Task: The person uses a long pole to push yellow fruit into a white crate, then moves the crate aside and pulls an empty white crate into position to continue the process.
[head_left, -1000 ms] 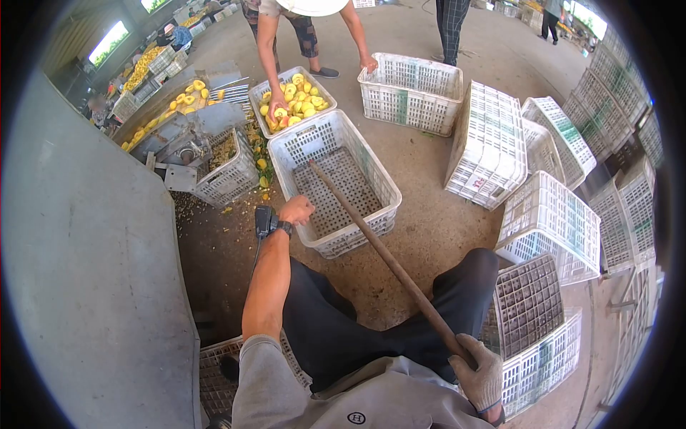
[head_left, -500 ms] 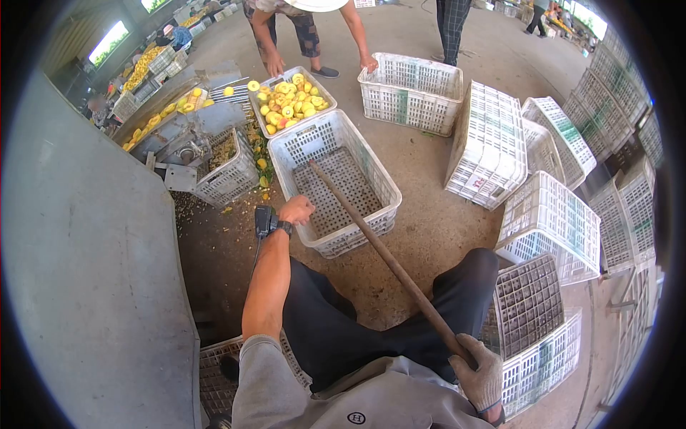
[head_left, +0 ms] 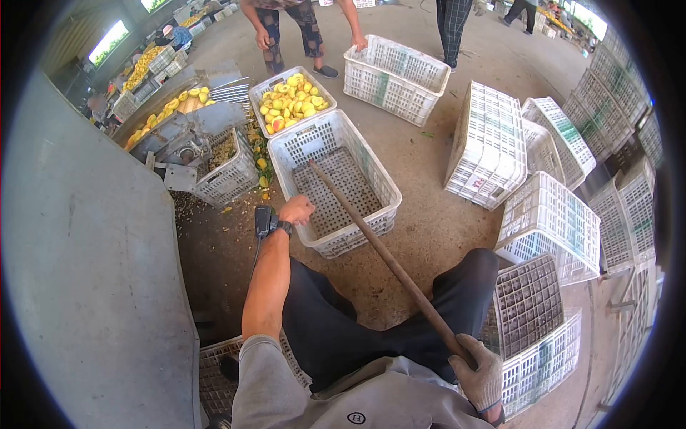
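My right hand [head_left: 480, 372], in a knitted work glove, is closed around the lower end of a long brown pole [head_left: 389, 261]. The pole slants up and away, its far tip inside a white plastic crate [head_left: 391, 193] with a grid floor. My left hand [head_left: 296, 210] is bare, its fingers curled at the crate's near-left rim; what they hold, if anything, is hidden. A watch and a small black device are on that wrist. Beyond this crate, touching it, stands another crate [head_left: 331, 101] filled with yellow, partly red halved fruit [head_left: 291, 102].
A metal chute [head_left: 153, 129] carries fruit at left, above a crate of scraps [head_left: 239, 175]. A grey metal panel [head_left: 93, 250] borders my left. Several white crates [head_left: 489, 143] stand on the right. Ahead, a co-worker's hand [head_left: 359, 43] grips a crate [head_left: 393, 79].
The co-worker has straightened up and pulled the far crate back and left, tilting it; their other hand has left the fruit crate. Fruit on the chute has shifted. My hands and pole stay put.
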The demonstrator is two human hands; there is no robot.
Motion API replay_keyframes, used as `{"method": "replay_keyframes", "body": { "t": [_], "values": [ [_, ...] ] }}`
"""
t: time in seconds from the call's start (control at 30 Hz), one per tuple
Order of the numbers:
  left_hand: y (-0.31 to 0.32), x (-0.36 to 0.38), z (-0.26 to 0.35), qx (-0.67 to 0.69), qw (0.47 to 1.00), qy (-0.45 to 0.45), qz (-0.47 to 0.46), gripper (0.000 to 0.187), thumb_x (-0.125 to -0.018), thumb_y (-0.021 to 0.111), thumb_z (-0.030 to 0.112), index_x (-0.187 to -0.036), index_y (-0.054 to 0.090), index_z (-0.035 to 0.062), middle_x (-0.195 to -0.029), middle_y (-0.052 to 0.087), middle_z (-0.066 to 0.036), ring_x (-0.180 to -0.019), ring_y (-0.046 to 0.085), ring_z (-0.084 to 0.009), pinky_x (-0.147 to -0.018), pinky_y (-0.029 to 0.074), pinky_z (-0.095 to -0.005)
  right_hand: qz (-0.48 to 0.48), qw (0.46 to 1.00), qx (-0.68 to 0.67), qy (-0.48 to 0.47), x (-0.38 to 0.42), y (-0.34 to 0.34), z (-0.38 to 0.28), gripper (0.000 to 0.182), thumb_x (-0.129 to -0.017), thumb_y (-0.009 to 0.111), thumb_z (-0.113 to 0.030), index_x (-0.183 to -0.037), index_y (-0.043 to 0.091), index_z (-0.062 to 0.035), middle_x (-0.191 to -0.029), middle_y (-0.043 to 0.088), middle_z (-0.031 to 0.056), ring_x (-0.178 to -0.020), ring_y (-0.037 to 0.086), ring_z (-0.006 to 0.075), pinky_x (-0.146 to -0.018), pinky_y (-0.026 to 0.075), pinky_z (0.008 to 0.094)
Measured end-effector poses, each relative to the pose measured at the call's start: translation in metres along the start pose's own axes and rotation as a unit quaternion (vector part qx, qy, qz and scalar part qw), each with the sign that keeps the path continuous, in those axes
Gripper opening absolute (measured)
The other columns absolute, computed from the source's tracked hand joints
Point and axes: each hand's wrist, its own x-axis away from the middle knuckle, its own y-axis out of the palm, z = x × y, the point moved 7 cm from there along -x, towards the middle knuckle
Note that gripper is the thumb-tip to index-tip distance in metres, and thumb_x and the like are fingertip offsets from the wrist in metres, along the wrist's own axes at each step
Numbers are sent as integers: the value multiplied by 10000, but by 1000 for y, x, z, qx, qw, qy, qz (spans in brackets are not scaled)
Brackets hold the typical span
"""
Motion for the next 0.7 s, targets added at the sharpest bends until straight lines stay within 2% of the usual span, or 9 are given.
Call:
{"method": "replay_keyframes", "body": {
  "t": [0.7],
  "values": [
    [-1, 3, 3, 4, 1000, 9, 5, 352, -936, 585, 282, -960, 706, -48, -854, 734, -137, -719, 739, -241, -576, 551, -365, 0, 1000, 1, 3, 1, 0, -2, 425, -766, 731, -68, -1177, 694, 35, -1026, 740, 209, -942, 742, 289, -858, 552, 349]
  ]
}}
